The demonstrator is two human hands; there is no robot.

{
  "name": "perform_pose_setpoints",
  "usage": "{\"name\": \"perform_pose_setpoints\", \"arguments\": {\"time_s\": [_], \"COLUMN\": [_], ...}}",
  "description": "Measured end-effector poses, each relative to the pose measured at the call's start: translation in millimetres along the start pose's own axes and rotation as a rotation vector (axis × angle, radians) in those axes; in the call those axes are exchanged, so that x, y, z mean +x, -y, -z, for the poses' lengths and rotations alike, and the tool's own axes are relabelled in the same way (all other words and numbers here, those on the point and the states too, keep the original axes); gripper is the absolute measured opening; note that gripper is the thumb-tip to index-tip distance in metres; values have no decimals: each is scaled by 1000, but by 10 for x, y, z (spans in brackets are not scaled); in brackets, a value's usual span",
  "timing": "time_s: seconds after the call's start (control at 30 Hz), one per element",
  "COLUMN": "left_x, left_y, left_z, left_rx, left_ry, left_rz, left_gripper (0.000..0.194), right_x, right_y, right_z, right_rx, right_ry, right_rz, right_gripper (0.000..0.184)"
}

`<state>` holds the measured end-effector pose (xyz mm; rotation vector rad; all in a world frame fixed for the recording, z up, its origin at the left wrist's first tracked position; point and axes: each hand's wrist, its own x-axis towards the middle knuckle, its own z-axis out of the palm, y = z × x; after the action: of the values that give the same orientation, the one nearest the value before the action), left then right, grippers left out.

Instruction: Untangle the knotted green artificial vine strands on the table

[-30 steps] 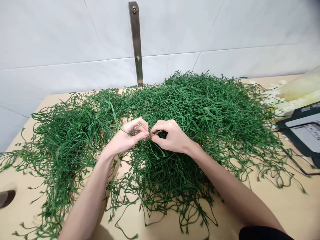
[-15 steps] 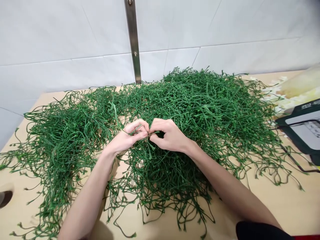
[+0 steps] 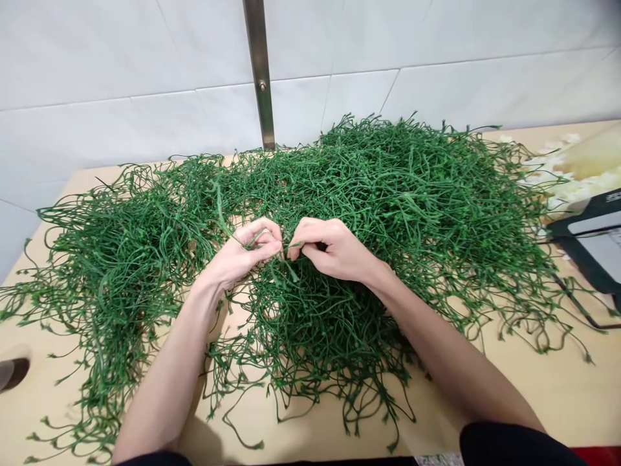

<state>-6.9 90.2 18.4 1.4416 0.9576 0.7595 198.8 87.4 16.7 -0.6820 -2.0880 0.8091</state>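
Observation:
My left hand (image 3: 247, 249) pinches a thin green plastic stem (image 3: 220, 210), whose upper end sticks out to the left past my index finger. Close by on the right, my right hand (image 3: 332, 249) is closed, thumb against index finger, at the stem's near end. What lies between its fingertips is too small to make out. Both hands are above a large tangled heap of green artificial stems (image 3: 388, 194). A second pile of the same stems (image 3: 111, 259) lies to the left.
The stems cover much of a light wooden table (image 3: 557, 401). White petals (image 3: 557, 171) and a dark-framed panel (image 3: 596, 239) are at the right. A metal strip (image 3: 259, 71) runs down the tiled wall behind. A dark round object (image 3: 14, 374) sits at the left edge.
The view has tilted down slightly. My right hand's fingertips have come a little apart from my left hand's. My left hand keeps its pinch on the stem.

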Motion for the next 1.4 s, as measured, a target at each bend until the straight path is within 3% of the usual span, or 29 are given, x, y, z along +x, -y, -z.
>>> {"name": "perform_pose_setpoints", "arguments": {"time_s": [0.1,0.2,0.4,0.5,0.6,0.73,0.83,0.93,1.13,1.27,1.4], "left_x": [-10,-23,-49,-66,-81,-88,-86,-86,-95,-92,-93], "left_y": [-94,-161,-192,-202,-211,-230,-250,-264,-235,-222,-260], "left_z": [30,16,-24,-20,-23,-50,-72,-87,-80,-74,-95], "left_rx": [107,239,290,246,180,84,56,46,-17,-59,-117], "left_ry": [-72,-71,-61,-82,-89,-87,-81,-60,-30,-42,-47], "left_rz": [-90,-118,-127,-100,-57,14,18,11,-5,5,21], "left_gripper": [17,15,18,23,27,33,30,27,33,41,48], "right_x": [8,18,38,28,3,-15,5,34,37,33,39], "right_y": [52,116,236,292,356,419,434,434,389,352,318], "right_z": [67,111,136,181,231,235,194,153,92,78,82], "right_rx": [59,111,-29,-146,-236,-249,-151,-104,-249,-156,-64], "right_ry": [-53,-117,-126,-42,121,260,100,-67,9,44,82], "right_rz": [-120,-204,-83,-56,-64,-25,17,-52,-208,-289,-332], "right_gripper": [24,19,9,9,10,19,16,16,26,13,14]}}
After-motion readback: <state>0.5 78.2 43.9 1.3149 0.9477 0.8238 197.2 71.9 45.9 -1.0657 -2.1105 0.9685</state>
